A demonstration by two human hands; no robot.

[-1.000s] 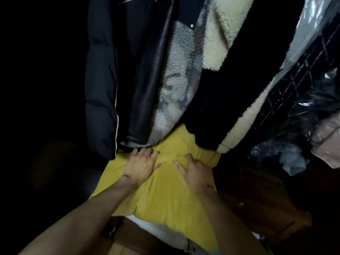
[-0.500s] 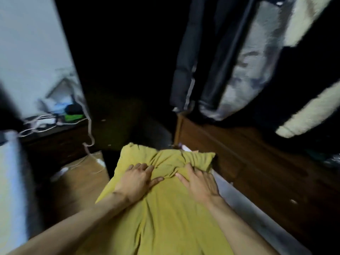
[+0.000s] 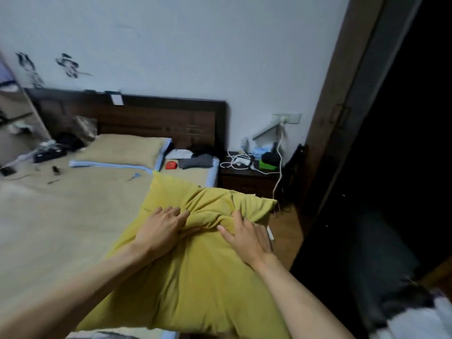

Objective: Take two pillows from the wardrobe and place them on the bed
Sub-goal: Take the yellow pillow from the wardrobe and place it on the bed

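Note:
A mustard-yellow pillow [image 3: 193, 277] fills the lower middle of the view, held out in front of me over the right edge of the bed [image 3: 56, 231]. My left hand [image 3: 162, 228] grips bunched fabric on its upper left. My right hand [image 3: 247, 237] clutches the fabric on its upper right. A white edge shows under the pillow by my right hand; what it belongs to I cannot tell. The open wardrobe [image 3: 401, 143] stands dark at the right, its door frame beside me.
A tan pillow with blue trim [image 3: 122, 150] lies at the dark wooden headboard [image 3: 151, 118]. A red object [image 3: 171, 165], dark cloth and small items lie on the mattress. A nightstand [image 3: 247, 178] with cables and a charger stands between bed and wardrobe. Fleece clothing shows at bottom right.
The view has swung left from the hanging coats in the wardrobe to the bed. Both hands have kept their grip and carried the yellow pillow out over the bed's edge.

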